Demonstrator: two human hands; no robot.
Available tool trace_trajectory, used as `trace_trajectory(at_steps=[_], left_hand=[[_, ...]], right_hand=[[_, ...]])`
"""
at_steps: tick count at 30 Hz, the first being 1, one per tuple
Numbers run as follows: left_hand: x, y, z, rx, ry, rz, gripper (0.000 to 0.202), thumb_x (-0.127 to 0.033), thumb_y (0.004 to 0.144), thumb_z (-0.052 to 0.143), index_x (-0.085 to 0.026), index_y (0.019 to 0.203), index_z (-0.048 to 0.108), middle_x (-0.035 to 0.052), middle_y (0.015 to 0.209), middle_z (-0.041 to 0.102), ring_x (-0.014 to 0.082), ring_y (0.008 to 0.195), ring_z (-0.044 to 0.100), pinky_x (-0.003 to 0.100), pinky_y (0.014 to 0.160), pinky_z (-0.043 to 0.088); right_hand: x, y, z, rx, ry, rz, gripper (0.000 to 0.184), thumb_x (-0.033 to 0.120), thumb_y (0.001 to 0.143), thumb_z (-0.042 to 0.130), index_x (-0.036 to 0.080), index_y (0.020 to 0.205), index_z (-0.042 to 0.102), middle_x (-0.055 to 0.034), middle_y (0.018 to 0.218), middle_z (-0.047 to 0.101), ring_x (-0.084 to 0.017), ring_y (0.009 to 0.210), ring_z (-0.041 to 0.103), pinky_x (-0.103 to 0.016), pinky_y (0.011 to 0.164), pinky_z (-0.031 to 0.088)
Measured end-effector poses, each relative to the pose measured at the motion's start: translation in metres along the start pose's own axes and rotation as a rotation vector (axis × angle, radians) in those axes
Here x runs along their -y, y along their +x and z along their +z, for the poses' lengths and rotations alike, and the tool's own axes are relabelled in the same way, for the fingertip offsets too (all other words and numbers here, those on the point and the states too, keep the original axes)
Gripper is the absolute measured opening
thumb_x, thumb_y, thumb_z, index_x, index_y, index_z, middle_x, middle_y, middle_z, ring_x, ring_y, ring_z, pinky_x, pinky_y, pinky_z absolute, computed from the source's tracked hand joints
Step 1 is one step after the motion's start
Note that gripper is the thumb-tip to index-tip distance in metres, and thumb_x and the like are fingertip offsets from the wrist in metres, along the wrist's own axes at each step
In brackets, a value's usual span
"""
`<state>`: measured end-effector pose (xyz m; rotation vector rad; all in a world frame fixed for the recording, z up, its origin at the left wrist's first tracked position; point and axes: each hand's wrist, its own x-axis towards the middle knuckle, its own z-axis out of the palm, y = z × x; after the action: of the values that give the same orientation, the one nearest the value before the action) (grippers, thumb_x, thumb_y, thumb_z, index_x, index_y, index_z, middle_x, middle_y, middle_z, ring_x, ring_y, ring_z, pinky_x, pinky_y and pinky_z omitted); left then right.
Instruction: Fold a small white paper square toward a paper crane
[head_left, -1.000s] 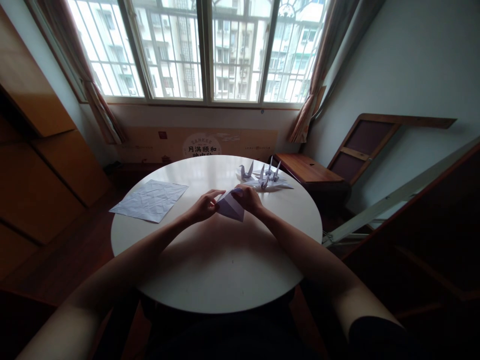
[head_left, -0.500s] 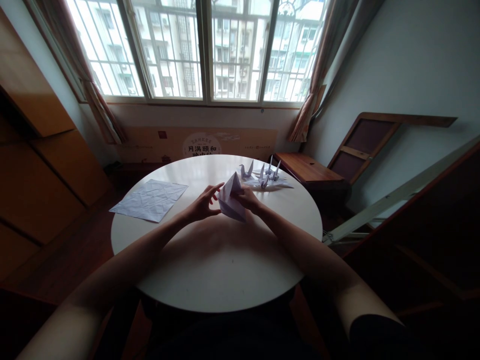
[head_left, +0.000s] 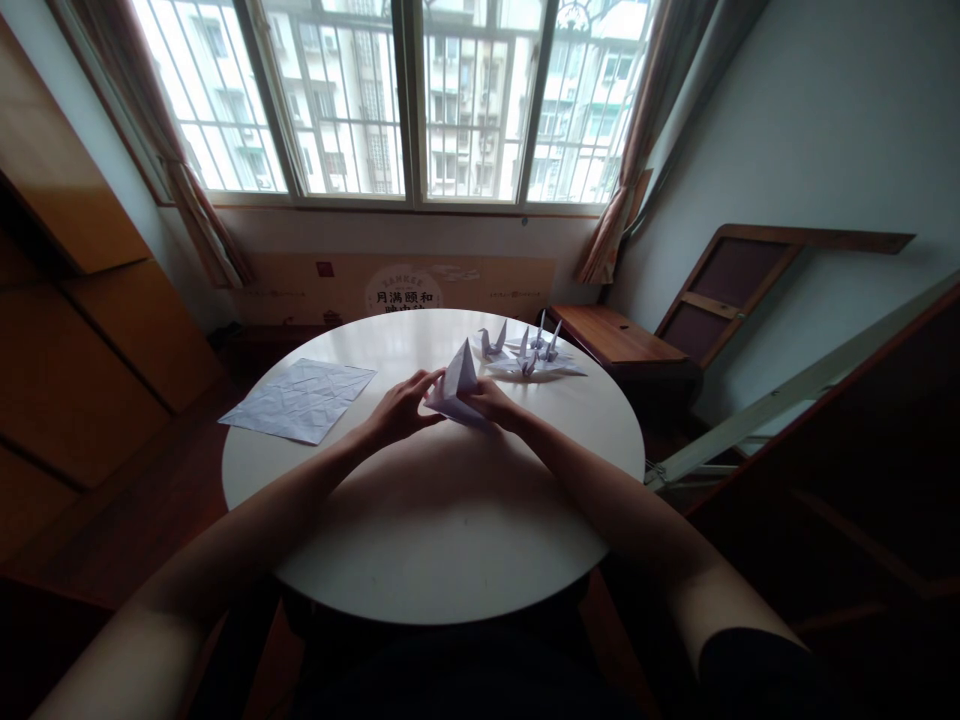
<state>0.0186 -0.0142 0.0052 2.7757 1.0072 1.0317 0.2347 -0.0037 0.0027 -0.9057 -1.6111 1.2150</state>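
Note:
A partly folded sheet of paper (head_left: 456, 385), pale and peaked, is held up over the middle of the round white table (head_left: 420, 560). My right hand (head_left: 491, 402) grips its right side, thumb and fingers closed on the paper. On the opposite side, my left hand (head_left: 405, 408) curves round the left corner, with its fingertips partly behind the paper and the thumb low at the edge. Just beyond my right hand stand several folded paper cranes (head_left: 528, 362). A creased, unfolded sheet (head_left: 300, 400) lies flat to the left.
Past the table's far edge, a long printed cardboard box (head_left: 465, 285) lies below the window (head_left: 412, 110). A wooden bench or low cabinet (head_left: 615, 333) stands at the back right, with a leaning wooden frame (head_left: 731, 290) beside it. Orange-brown cupboards (head_left: 112, 330) line the left.
The folded paper has turned and its lower part has tipped up, so a broad triangular face shows. My left hand has closed in on its left corner; my right hand keeps its hold.

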Motion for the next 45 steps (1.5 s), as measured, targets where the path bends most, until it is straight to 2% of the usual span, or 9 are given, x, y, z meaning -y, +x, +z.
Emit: trace_trajectory(at_steps=[6,14,19,25,28,32,36,39,45], left_hand=[[-0.004,0.004,-0.004,-0.059,-0.140,-0.026,0.024,-0.031,0.088,0.063,-0.017,0.107,0.068,0.0062,0.097,0.064,0.0153,0.077,0.061,0.026,0.069,0.052],[0.005,0.009,0.002,-0.091,-0.734,-0.424,0.042,-0.053,0.074,0.076,-0.011,0.073,0.070,0.0042,0.063,0.064,0.0158,0.060,0.060,0.027,0.058,0.050],[0.003,0.009,-0.001,-0.080,-0.931,-0.591,0.050,-0.047,0.061,0.087,-0.008,0.088,0.072,0.0048,0.064,0.066,0.0149,0.056,0.060,0.027,0.055,0.049],[0.006,0.008,-0.002,-0.074,-0.977,-0.677,0.075,-0.043,0.056,0.092,-0.004,0.114,0.064,0.0078,0.069,0.070,0.0150,0.056,0.062,0.027,0.055,0.049],[0.011,0.007,0.000,0.011,-0.928,-0.647,0.088,-0.043,0.063,0.088,-0.004,0.134,0.052,0.0083,0.072,0.070,0.0161,0.058,0.062,0.028,0.056,0.050],[0.020,0.002,0.004,0.024,-0.583,-0.499,0.101,-0.035,0.073,0.081,-0.014,0.155,0.026,0.0134,0.100,0.067,0.0225,0.077,0.066,0.037,0.065,0.056],[0.026,-0.004,0.007,0.045,-0.177,-0.111,0.071,-0.028,0.076,0.078,-0.024,0.141,0.052,0.0139,0.128,0.055,0.0302,0.118,0.056,0.048,0.099,0.049],[0.023,-0.007,0.008,0.248,-0.158,0.074,0.032,-0.028,0.093,0.059,-0.025,0.124,0.068,0.0114,0.124,0.061,0.0251,0.113,0.061,0.042,0.101,0.048],[0.022,-0.007,0.008,0.329,0.023,-0.034,0.034,-0.032,0.098,0.048,-0.029,0.127,0.067,0.0107,0.126,0.063,0.0258,0.109,0.063,0.043,0.098,0.048]], right_hand=[[0.004,-0.003,-0.005,0.075,0.024,0.059,0.035,0.041,0.071,0.076,0.012,0.091,0.075,-0.0060,0.080,0.073,-0.019,0.074,0.066,-0.030,0.067,0.050],[-0.004,0.006,-0.009,-0.048,0.156,0.191,0.035,0.052,0.076,0.069,0.018,0.077,0.061,-0.0018,0.066,0.063,-0.012,0.058,0.057,-0.023,0.054,0.045],[0.000,0.007,-0.010,-0.032,0.209,0.233,0.069,0.083,0.079,0.042,0.019,0.095,0.061,-0.0083,0.080,0.069,-0.018,0.068,0.064,-0.028,0.060,0.051],[0.002,0.007,-0.015,-0.036,0.188,0.133,0.066,0.078,0.084,0.041,0.019,0.106,0.061,-0.0087,0.089,0.071,-0.018,0.073,0.065,-0.031,0.068,0.053],[-0.006,0.010,-0.019,-0.108,0.132,0.095,0.044,0.050,0.075,0.072,0.019,0.105,0.061,-0.0052,0.090,0.071,-0.015,0.071,0.064,-0.028,0.067,0.052],[-0.017,0.014,-0.022,-0.172,-0.048,0.083,0.032,0.021,0.070,0.075,0.015,0.100,0.065,-0.0035,0.079,0.069,-0.014,0.067,0.061,-0.028,0.065,0.050],[-0.020,0.013,-0.023,-0.128,-0.350,-0.014,0.031,0.012,0.071,0.071,0.013,0.102,0.070,-0.0052,0.082,0.068,-0.016,0.072,0.061,-0.031,0.071,0.052],[-0.019,0.010,-0.024,-0.131,-0.610,-0.054,0.042,0.011,0.070,0.072,0.014,0.112,0.070,-0.0077,0.091,0.067,-0.020,0.081,0.061,-0.037,0.080,0.052],[-0.014,0.006,-0.023,-0.074,-0.720,-0.244,0.031,0.015,0.073,0.073,0.019,0.104,0.076,-0.0099,0.104,0.062,-0.023,0.093,0.061,-0.043,0.091,0.049]])
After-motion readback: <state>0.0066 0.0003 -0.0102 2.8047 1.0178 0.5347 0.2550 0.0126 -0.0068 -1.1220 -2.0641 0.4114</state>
